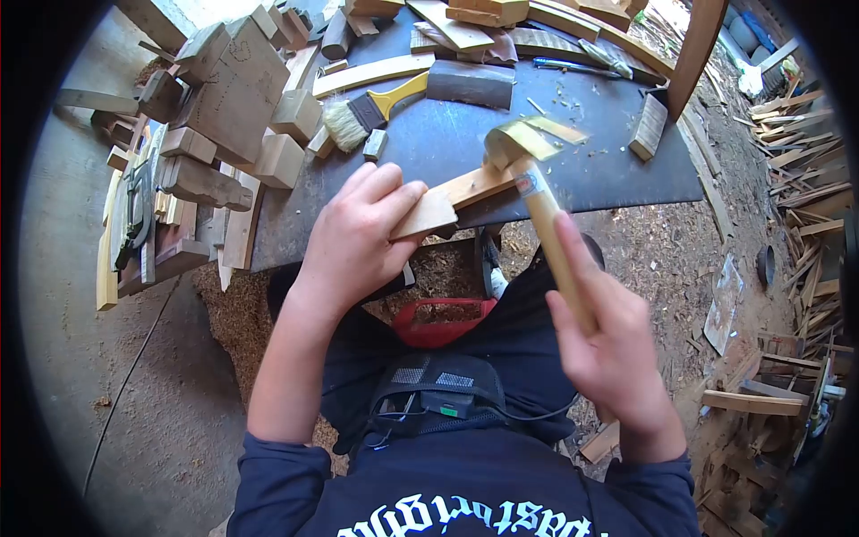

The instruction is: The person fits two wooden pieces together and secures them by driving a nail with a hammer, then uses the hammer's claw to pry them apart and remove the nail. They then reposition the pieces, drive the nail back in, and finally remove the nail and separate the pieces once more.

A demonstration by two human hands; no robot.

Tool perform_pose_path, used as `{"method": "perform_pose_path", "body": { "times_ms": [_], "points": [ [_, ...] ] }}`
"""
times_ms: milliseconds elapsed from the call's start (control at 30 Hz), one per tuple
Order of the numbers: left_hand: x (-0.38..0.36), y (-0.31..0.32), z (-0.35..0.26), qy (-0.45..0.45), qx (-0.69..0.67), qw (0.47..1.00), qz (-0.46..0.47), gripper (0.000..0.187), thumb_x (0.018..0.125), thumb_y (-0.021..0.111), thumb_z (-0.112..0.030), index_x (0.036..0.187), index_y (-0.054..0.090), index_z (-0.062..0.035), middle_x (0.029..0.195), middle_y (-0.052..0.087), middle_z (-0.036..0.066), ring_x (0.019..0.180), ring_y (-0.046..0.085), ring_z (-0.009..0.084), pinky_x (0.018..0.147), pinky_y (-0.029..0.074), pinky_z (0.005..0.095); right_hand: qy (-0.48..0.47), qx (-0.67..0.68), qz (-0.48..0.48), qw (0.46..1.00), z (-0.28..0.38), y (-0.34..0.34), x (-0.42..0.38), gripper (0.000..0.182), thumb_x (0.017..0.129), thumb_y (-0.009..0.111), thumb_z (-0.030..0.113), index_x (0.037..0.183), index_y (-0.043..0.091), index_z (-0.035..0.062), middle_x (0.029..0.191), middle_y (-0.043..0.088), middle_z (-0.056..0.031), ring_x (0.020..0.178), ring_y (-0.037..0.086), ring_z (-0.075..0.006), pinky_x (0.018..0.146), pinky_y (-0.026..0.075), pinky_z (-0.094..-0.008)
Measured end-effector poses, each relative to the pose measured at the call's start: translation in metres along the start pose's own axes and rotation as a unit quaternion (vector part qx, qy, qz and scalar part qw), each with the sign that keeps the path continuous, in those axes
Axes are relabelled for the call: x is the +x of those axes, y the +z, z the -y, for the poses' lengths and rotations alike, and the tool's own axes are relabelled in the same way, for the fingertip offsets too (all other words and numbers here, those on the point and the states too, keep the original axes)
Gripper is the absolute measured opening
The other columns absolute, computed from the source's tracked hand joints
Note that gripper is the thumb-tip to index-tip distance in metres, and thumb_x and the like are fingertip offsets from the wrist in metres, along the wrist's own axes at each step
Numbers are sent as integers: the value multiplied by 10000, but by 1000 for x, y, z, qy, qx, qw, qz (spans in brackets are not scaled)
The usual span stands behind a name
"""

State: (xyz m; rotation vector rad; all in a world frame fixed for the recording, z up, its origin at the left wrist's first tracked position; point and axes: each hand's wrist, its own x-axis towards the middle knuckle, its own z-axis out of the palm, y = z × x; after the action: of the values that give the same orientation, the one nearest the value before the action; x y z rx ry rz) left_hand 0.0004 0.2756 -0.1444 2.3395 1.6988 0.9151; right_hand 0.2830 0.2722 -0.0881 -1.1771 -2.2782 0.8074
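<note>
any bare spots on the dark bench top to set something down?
Yes: the dark bench top is bare between the hammer head and the small wood block, apart from chips. A smaller patch lies between the paintbrush and the left hand. The left edge, by the carved wood pieces, and the far edge, with curved slats, are crowded.

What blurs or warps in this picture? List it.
Head view: fisheye bends the frame edges into a black vignette; the hammer head smears with motion blur; the right hand is slightly soft; the left hand and wood piece stay sharp; daylight, soft shadows.
</note>
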Motion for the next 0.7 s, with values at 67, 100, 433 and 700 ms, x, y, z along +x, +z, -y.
{"method": "perform_pose_path", "body": {
  "times_ms": [67, 100, 433, 700],
  "points": [
    [3, 0, 2, 3, -1, 1000, -6, 406, 705, 778, -15, 1099, 694, 33, 892, 545, 138, 847, 581, 325, 771, 500, 407, -41, -2, -29, 999, -6, 2, 2, 741, 854, 663, -87, 1554, 453, 39, 942, 660, -206, 776, 666, -311, 735, 530, -375],
    [3, 1, 4, 4, -2, 1000, -10, 408, 702, 776, -12, 1099, 694, 33, 890, 545, 137, 846, 581, 324, 769, 499, 407, -32, -1, -16, 999, -1, -8, 0, 722, 863, 647, -88, 1550, 452, 21, 1077, 679, -244, 862, 708, -304, 791, 539, -352],
    [1, 2, 0, 15, 35, 999, -21, 379, 702, 785, -55, 1067, 704, 1, 862, 540, 115, 825, 575, 312, 742, 492, 420, -36, -9, -27, 999, -6, 3, -4, 763, 815, 678, -124, 1538, 467, 5, 851, 654, -187, 641, 593, -305, 650, 520, -382],
    [-1, 1, 2, 15, 53, 998, 2, 371, 718, 803, -140, 1058, 695, -40, 910, 564, 73, 889, 586, 271, 777, 486, 408, -48, 5, -37, 998, -10, 7, -1, 738, 841, 675, -98, 1540, 473, 26, 866, 668, -197, 646, 617, -313, 669, 528, -389]
  ]
}}
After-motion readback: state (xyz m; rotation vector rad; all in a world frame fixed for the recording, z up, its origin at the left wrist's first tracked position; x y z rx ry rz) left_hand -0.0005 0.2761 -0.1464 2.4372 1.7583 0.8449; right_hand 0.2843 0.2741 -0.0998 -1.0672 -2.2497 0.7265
